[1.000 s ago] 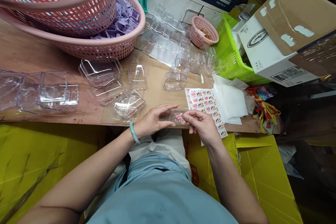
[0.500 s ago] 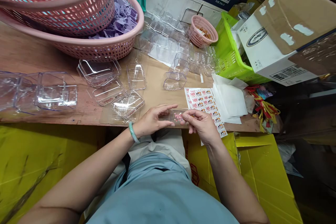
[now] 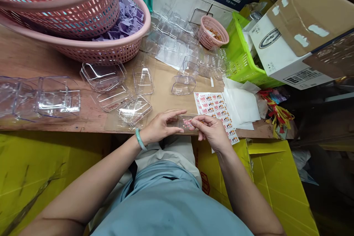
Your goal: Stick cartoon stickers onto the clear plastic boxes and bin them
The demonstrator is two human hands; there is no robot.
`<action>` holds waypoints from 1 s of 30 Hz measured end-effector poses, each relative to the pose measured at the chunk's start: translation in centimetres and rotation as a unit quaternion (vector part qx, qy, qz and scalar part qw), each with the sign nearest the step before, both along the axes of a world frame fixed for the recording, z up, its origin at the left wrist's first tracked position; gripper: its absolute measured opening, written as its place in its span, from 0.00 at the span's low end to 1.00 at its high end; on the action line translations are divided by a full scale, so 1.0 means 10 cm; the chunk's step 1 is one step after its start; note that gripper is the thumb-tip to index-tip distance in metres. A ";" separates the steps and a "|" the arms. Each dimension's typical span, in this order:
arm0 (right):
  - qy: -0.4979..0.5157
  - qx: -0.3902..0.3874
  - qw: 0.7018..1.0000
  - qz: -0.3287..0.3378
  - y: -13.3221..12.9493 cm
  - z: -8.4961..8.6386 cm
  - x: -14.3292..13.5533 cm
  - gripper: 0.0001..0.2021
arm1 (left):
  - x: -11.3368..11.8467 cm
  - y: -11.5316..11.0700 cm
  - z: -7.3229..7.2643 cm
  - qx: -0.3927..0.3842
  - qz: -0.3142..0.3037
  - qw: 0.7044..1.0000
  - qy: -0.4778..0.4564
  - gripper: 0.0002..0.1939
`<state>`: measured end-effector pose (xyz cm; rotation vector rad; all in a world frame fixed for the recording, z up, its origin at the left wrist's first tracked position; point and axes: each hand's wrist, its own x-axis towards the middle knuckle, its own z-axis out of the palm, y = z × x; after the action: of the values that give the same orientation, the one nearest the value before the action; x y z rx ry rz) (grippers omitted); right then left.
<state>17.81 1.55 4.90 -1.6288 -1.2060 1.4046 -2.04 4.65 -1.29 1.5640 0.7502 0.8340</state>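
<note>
A small clear plastic case (image 3: pixel 179 121) lies between my hands at the table's front edge, with a pink-red sticker (image 3: pixel 187 122) on its right part. Around the case's left end is my left hand (image 3: pixel 162 126), thumb and fingers curved on either side of it. My right hand (image 3: pixel 208 129) has thumb and forefinger pinched at the sticker's right edge. Just beyond that hand lie sheets of cat and pink-lettered stickers (image 3: pixel 218 108). Several open clear cases (image 3: pixel 134 110) are piled left of my left hand.
Pink baskets (image 3: pixel 99 46), one holding purple pieces, stand at the back left. Stacked clear cases (image 3: pixel 59 97) lie at left. Behind are more clear cases, a small pink basket (image 3: pixel 206 37), a green crate (image 3: pixel 240 62) and cartons. White papers (image 3: pixel 242 105) lie right.
The fingertips of my right hand have shifted very slightly left over the sticker. My left hand holds the same pose around the case.
</note>
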 end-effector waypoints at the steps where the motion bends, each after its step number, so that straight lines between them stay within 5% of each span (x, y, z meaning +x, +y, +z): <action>1: -0.001 0.001 1.000 0.000 0.00 0.00 0.00 0.14 | 0.00 0.00 0.00 -0.001 0.001 1.000 0.000 0.31; 21: -0.029 0.012 0.999 -0.012 -0.01 0.05 -0.05 0.17 | 0.01 -0.01 0.00 -0.021 0.011 1.000 -0.010 0.31; 30: -0.052 0.034 0.998 0.002 -0.04 0.01 -0.08 0.15 | 0.18 -0.10 0.07 -0.139 0.079 0.986 -0.041 0.23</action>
<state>16.96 1.12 5.00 -1.6699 -1.3017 1.2805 -0.23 3.66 -0.63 1.2266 0.8984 0.8638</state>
